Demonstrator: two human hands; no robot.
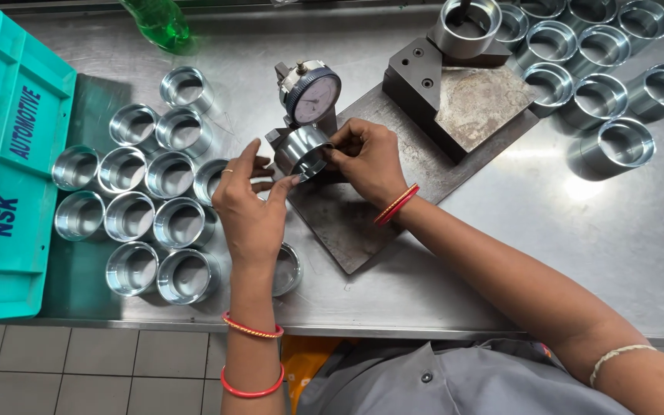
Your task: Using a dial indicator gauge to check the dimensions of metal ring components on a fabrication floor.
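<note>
- L hand (249, 207) & R hand (366, 157) pinching ring (303, 150) together, seating it under dial gauge (313, 96)
- Gauge standing on plate (340, 223); more rings (147, 207) lying beside L hand

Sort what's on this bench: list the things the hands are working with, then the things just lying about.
In use:
left hand
right hand
metal ring held by both hands
dial gauge
gauge base plate

Lying about:
rings at left
rings at right
teal crate
green bottle
</note>
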